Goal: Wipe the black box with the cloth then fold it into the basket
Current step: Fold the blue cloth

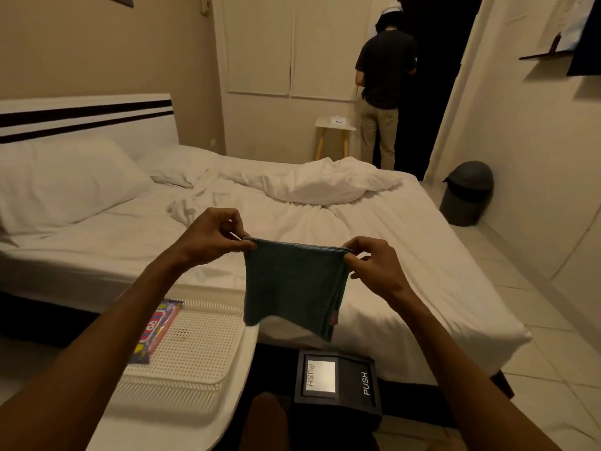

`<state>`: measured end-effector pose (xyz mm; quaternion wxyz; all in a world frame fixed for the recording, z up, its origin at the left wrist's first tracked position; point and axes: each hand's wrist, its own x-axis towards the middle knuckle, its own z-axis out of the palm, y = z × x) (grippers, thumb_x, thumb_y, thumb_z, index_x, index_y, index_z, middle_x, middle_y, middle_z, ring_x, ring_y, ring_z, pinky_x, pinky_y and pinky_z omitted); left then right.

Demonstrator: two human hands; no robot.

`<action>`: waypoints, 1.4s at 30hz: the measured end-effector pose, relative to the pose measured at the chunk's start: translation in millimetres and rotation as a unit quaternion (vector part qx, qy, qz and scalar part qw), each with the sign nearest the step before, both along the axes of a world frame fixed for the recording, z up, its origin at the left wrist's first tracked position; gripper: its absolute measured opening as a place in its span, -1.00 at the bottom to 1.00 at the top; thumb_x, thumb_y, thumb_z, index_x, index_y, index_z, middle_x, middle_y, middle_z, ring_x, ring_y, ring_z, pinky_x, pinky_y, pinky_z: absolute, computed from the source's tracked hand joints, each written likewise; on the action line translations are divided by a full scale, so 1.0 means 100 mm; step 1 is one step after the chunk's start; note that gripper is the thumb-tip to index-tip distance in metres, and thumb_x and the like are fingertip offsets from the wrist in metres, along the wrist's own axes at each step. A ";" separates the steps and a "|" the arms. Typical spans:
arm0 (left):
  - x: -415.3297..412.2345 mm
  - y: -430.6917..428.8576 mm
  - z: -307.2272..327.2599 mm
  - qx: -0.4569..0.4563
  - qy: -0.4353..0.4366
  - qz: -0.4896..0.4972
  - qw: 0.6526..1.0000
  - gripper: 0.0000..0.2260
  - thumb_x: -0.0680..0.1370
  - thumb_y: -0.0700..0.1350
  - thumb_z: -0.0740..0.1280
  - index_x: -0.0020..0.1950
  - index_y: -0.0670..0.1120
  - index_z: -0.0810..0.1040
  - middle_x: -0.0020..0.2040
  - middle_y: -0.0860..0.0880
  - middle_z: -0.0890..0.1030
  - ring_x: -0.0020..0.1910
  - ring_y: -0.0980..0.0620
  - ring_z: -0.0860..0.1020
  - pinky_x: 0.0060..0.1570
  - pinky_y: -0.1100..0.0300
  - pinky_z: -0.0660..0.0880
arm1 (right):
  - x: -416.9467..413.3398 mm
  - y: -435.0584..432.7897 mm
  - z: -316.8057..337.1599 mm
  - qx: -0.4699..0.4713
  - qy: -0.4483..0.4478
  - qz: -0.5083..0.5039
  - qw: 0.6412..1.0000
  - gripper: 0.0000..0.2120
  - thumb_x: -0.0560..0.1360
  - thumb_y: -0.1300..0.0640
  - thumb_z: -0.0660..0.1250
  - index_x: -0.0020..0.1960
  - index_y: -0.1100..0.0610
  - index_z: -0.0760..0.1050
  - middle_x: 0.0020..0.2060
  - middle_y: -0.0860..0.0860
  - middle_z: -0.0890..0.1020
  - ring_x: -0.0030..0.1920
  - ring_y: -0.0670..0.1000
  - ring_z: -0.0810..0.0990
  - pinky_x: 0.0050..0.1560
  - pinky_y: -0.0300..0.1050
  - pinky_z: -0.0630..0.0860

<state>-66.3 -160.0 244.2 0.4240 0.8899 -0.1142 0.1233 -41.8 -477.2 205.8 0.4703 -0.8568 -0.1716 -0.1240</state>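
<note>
The cloth (292, 284) hangs in the air above the black box (338, 385). It is dark and already doubled over, with several layers showing along its top edge. The left hand (211, 237) pinches the top left corner between thumb and fingertips. The right hand (374, 263) pinches the top right corner the same way. Both hands hold it tight and flat, so it hangs like a little flag.

This looks like the folding step. The wiping seems to be done, but I cannot be sure from here. The black box sits on the floor, low down, with the word PUSH on its flaps.

The white basket (195, 349) is just left of the black box. A bright packet (156, 330) lies in the basket's left part. The rest of the basket floor is bare.

Next, the hands probably need to bring the corners together for one more fold, then carry the cloth down and left into the basket. The basket's near rim is raised, so the cloth must go over it. The bed (406, 255) edge is just behind the black box. There is open air between the cloth and the basket.
</note>
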 end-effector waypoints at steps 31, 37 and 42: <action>-0.08 1.89 -1.20 -0.010 0.030 0.216 0.976 -0.84 0.44 -0.33 0.50 -0.10 -0.08 0.72 -0.19 0.01 0.70 -0.22 0.29 0.64 -0.10 0.38 0.57 | 0.41 2.21 -1.20 0.000 -0.029 0.105 0.994 -0.87 0.39 0.32 0.48 -0.11 0.13 0.65 -0.19 -0.03 0.68 -0.15 -0.08 0.66 -0.13 -0.22 0.62; -0.61 1.87 -2.29 0.160 0.241 0.147 0.946 -0.78 0.38 -0.34 0.50 -0.05 -0.10 0.75 -0.16 -0.03 0.73 -0.07 0.01 0.70 0.03 0.08 0.61 | 0.00 2.15 -1.86 -0.324 0.050 0.265 0.907 -0.79 0.35 0.15 0.40 -0.04 0.01 0.69 -0.05 -0.05 0.72 -0.01 0.04 0.65 0.08 -0.08 0.51; -0.51 1.80 -2.35 0.284 0.344 0.109 0.888 -0.74 0.38 -0.26 0.48 -0.03 0.04 0.75 -0.01 0.05 0.72 0.05 0.04 0.63 0.12 0.07 0.56 | -0.13 2.29 -2.01 -0.420 0.041 0.274 0.864 -0.74 0.32 0.12 0.38 0.00 0.01 0.66 -0.03 -0.05 0.72 0.00 0.07 0.62 0.18 -0.04 0.30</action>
